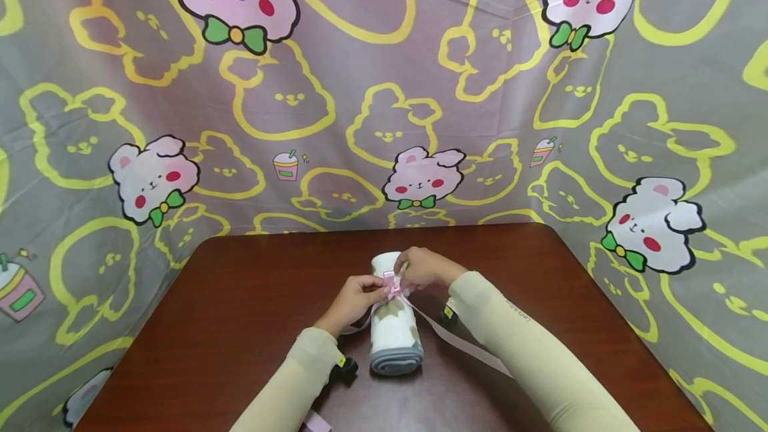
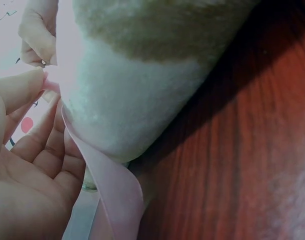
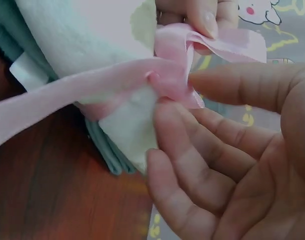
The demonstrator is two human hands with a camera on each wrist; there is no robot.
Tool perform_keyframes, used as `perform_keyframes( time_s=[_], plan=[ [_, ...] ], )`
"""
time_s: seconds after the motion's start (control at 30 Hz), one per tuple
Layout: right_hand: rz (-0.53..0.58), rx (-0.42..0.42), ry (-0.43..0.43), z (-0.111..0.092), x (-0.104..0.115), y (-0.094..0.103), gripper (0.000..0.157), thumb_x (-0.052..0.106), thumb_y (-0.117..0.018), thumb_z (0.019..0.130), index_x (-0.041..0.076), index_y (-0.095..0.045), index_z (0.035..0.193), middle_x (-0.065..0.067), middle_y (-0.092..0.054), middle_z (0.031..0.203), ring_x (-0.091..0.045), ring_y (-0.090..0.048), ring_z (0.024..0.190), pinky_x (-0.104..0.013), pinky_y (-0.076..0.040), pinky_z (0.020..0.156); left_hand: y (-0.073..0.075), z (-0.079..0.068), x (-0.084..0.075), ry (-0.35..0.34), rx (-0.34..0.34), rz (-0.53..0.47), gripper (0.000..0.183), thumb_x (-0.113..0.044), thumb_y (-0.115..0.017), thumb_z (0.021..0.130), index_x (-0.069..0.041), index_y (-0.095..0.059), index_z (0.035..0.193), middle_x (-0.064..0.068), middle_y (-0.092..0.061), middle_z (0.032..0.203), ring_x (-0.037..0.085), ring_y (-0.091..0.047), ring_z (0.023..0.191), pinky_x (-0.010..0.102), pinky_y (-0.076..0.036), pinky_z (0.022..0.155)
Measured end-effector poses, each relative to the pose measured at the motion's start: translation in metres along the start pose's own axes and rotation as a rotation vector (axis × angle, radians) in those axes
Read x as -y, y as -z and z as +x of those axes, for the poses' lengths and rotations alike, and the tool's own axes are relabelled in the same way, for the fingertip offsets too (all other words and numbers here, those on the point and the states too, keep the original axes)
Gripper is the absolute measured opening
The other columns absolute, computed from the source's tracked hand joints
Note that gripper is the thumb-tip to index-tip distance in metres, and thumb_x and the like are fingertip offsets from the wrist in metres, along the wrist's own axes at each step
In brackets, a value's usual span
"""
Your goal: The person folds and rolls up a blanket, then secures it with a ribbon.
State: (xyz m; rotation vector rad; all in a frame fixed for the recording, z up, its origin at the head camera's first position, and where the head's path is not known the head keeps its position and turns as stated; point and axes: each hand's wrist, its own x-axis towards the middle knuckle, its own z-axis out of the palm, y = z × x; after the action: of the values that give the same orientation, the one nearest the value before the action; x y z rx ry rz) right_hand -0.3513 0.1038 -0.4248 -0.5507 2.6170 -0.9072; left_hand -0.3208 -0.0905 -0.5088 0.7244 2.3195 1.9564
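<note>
A rolled white blanket (image 1: 393, 333) with brownish patches and a grey-blue edge stands lengthwise on the table. Pink ribbon (image 1: 393, 285) goes round it, with loops and a knot on top. My left hand (image 1: 358, 297) pinches the ribbon between thumb and finger at the knot's left, as the left wrist view shows. From the right, my right hand (image 1: 427, 269) holds the ribbon at the knot, thumb against it and other fingers curled below. In the right wrist view, a long ribbon tail (image 3: 57, 97) crosses the roll. A small white tag (image 3: 28, 72) shows at the roll's edge.
The dark red-brown wooden table (image 1: 252, 299) carries the roll near its middle. One ribbon tail (image 1: 465, 345) trails right under the right forearm. Pink ribbon (image 1: 316, 422) also lies at the front edge. A patterned curtain (image 1: 336, 125) hangs round the back and sides.
</note>
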Motion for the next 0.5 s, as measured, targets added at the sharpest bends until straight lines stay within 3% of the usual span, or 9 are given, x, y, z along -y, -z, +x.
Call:
perform_keyframes(
  time_s=[0.17, 0.3, 0.4, 0.5],
  plan=[
    [-0.038, -0.062, 0.031, 0.005, -0.001, -0.004, 0.026, -0.003, -0.068, 0.073, 0.009, -0.069, 0.097, -0.008, -0.065, 0.064, -0.014, -0.058, 0.055, -0.025, -0.045, 0.050, 0.000, 0.001, 0.005, -0.010, -0.011, 0.006, 0.013, -0.001, -0.071, 0.087, 0.008, -0.071, 0.097, 0.009, -0.069, 0.087, 0.008, -0.061, 0.076, 0.024, -0.051, 0.066],
    [-0.015, -0.050, -0.004, 0.008, 0.001, -0.005, 0.024, -0.001, -0.067, 0.074, 0.008, -0.069, 0.096, -0.007, -0.065, 0.064, -0.017, -0.063, 0.058, -0.025, -0.047, 0.050, 0.000, 0.001, 0.004, -0.026, -0.004, 0.014, 0.012, 0.000, -0.070, 0.088, 0.009, -0.071, 0.096, 0.011, -0.069, 0.086, 0.008, -0.061, 0.075, 0.023, -0.051, 0.066],
    [0.008, -0.026, -0.029, 0.009, 0.004, -0.003, 0.024, 0.000, -0.069, 0.073, 0.007, -0.068, 0.096, -0.005, -0.065, 0.066, -0.017, -0.064, 0.057, -0.026, -0.050, 0.051, 0.000, 0.000, 0.000, -0.033, 0.004, 0.026, 0.013, 0.002, -0.069, 0.088, 0.010, -0.070, 0.097, 0.015, -0.069, 0.088, 0.008, -0.060, 0.076, 0.022, -0.050, 0.066],
    [0.020, 0.005, -0.037, 0.008, 0.006, -0.001, 0.026, -0.001, -0.070, 0.072, 0.005, -0.068, 0.097, -0.006, -0.066, 0.068, -0.018, -0.064, 0.055, -0.029, -0.052, 0.053, 0.002, -0.005, -0.015, -0.041, 0.018, 0.043, 0.013, 0.002, -0.068, 0.088, 0.011, -0.070, 0.097, 0.017, -0.069, 0.090, 0.008, -0.060, 0.078, 0.023, -0.050, 0.066]
  ],
)
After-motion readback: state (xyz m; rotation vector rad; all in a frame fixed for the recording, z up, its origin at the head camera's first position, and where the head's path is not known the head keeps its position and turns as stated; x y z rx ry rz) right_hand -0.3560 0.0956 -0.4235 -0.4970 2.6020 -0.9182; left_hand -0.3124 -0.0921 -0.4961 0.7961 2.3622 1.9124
